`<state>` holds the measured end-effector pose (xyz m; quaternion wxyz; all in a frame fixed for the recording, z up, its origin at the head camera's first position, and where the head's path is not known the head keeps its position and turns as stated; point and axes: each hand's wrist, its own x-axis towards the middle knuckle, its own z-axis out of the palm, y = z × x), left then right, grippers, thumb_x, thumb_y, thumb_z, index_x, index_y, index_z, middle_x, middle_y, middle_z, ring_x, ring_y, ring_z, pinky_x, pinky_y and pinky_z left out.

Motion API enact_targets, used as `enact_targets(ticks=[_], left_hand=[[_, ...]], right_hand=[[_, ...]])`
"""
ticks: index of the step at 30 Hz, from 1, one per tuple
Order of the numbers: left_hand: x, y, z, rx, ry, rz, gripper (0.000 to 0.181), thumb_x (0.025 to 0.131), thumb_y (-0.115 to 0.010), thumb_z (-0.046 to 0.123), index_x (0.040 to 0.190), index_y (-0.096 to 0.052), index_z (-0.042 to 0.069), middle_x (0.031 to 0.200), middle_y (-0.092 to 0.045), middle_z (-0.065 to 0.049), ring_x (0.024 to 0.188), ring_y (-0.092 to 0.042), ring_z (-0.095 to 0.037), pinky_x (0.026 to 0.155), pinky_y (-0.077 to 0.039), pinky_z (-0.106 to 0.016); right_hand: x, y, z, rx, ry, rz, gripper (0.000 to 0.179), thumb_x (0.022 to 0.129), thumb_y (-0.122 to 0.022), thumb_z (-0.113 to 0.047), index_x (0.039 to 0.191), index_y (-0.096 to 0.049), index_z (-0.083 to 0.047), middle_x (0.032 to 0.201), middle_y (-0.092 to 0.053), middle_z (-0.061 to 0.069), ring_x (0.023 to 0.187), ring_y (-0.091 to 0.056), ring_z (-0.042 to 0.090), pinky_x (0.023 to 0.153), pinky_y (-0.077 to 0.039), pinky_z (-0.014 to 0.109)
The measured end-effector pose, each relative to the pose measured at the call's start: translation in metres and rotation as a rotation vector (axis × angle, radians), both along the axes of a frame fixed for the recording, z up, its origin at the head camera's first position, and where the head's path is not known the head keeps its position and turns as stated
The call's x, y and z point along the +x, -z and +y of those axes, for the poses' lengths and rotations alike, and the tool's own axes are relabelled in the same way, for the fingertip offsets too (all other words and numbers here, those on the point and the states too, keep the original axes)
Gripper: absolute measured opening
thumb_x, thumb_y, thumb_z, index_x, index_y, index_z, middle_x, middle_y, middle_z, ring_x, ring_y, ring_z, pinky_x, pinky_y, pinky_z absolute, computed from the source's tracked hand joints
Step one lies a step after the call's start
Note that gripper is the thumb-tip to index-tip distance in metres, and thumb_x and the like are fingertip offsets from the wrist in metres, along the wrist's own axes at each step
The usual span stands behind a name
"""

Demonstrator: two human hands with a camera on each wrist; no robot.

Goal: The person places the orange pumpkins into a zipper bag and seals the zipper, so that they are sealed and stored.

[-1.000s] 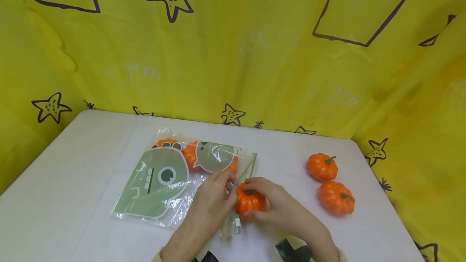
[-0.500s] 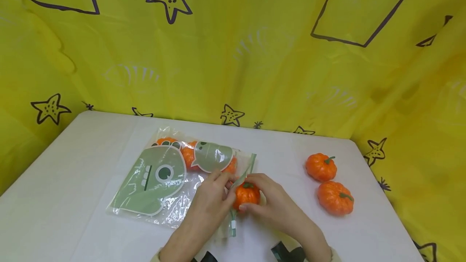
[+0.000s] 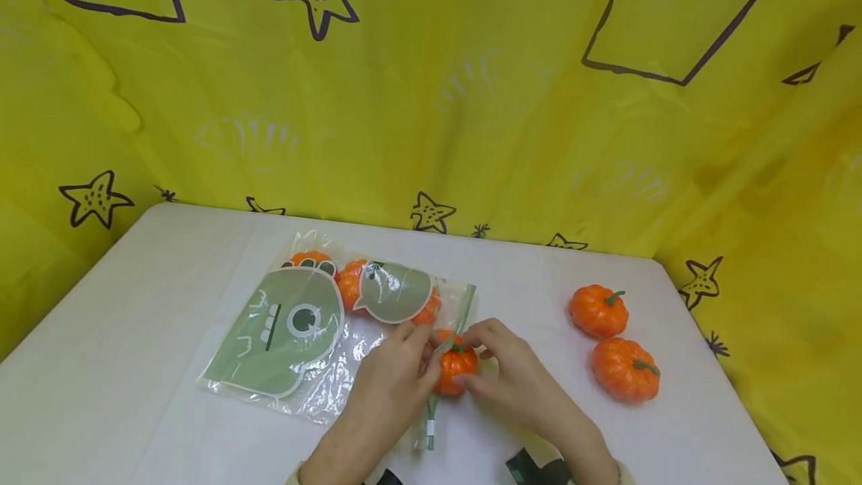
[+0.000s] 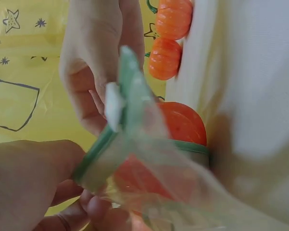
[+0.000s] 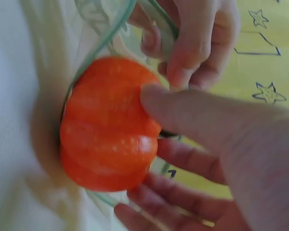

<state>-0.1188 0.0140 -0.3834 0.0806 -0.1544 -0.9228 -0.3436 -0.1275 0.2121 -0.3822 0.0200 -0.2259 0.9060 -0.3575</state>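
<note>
1. Clock centre: glossy orange ribbed pumpkin with green stem (image 3: 458, 374), partly inside the bag mouth.
2. Right hand (image 3: 517, 374), 3 o'clock: thumb and fingers clamped on that pumpkin.
3. Left hand (image 3: 396, 367), 9 o'clock: pinches the green-edged mouth of a clear plastic bag with green cartoon print (image 3: 283, 343).
4. Two loose orange ribbed pumpkins (image 3: 625, 370), 2–3 o'clock, on white table (image 3: 525, 283).
5. More orange pumpkins (image 3: 350, 287) inside bag, 10–11 o'clock.
6. Yellow star-patterned cloth (image 3: 438, 111), 12 o'clock, behind the table.

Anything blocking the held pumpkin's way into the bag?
Nothing visible: the bag's green rim, held by the left hand, is open, and the pumpkin in the right hand is already partly inside.
</note>
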Motion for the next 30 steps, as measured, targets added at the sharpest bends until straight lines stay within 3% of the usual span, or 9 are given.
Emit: enact_targets(ticks=[6, 11, 20, 23, 27, 30], left_hand=[[-0.001, -0.004, -0.005, 0.024, 0.072, -0.050, 0.010, 0.084, -0.071, 0.014, 0.094, -0.069, 0.013, 0.087, -0.061, 0.003, 0.067, -0.052, -0.007, 0.062, -0.050, -0.019], [-0.001, -0.007, -0.009, 0.034, 0.129, -0.072, 0.010, 0.083, -0.070, 0.009, 0.092, -0.069, 0.013, 0.084, -0.061, 0.003, 0.066, -0.049, -0.006, 0.061, -0.047, -0.018], [0.007, -0.006, -0.001, -0.023, 0.062, 0.077, 0.007, 0.087, -0.071, 0.010, 0.094, -0.070, 0.013, 0.104, -0.070, -0.004, 0.088, -0.068, -0.019, 0.079, -0.059, -0.034], [0.008, -0.007, 0.000, -0.031, 0.043, 0.121, 0.008, 0.086, -0.072, 0.010, 0.093, -0.070, 0.013, 0.104, -0.071, -0.003, 0.083, -0.068, -0.018, 0.075, -0.059, -0.033], [0.008, -0.007, 0.001, -0.041, 0.032, 0.173, 0.008, 0.083, -0.074, 0.011, 0.088, -0.069, 0.015, 0.086, -0.065, 0.004, 0.071, -0.059, -0.011, 0.063, -0.053, -0.024], [0.009, -0.008, 0.001, -0.035, 0.042, 0.149, 0.008, 0.082, -0.074, 0.012, 0.087, -0.069, 0.016, 0.083, -0.062, 0.006, 0.071, -0.058, -0.009, 0.061, -0.051, -0.022]], right_hand=[[0.002, -0.006, 0.007, 0.011, 0.053, -0.154, 0.025, 0.087, -0.075, -0.024, 0.104, -0.061, -0.014, 0.102, -0.061, -0.003, 0.094, -0.062, 0.015, 0.082, -0.056, 0.027], [0.001, -0.010, 0.014, 0.048, 0.018, -0.243, 0.023, 0.091, -0.071, -0.031, 0.105, -0.062, -0.014, 0.099, -0.064, -0.004, 0.095, -0.061, 0.013, 0.083, -0.055, 0.026], [0.002, -0.009, 0.009, 0.019, -0.084, -0.262, 0.022, 0.093, -0.069, -0.028, 0.111, -0.063, -0.016, 0.104, -0.066, -0.006, 0.099, -0.062, 0.012, 0.087, -0.057, 0.032], [0.002, -0.008, 0.006, 0.015, -0.106, -0.273, 0.027, 0.094, -0.067, -0.029, 0.118, -0.063, -0.018, 0.112, -0.066, -0.006, 0.103, -0.062, 0.015, 0.090, -0.056, 0.033], [0.002, -0.009, 0.006, 0.029, -0.161, -0.250, 0.034, 0.097, -0.063, -0.029, 0.129, -0.060, -0.021, 0.123, -0.065, -0.004, 0.107, -0.063, 0.018, 0.091, -0.056, 0.035], [0.003, -0.011, 0.010, 0.051, -0.165, -0.267, 0.036, 0.098, -0.061, -0.031, 0.132, -0.059, -0.020, 0.125, -0.065, -0.002, 0.106, -0.064, 0.017, 0.091, -0.056, 0.036]])
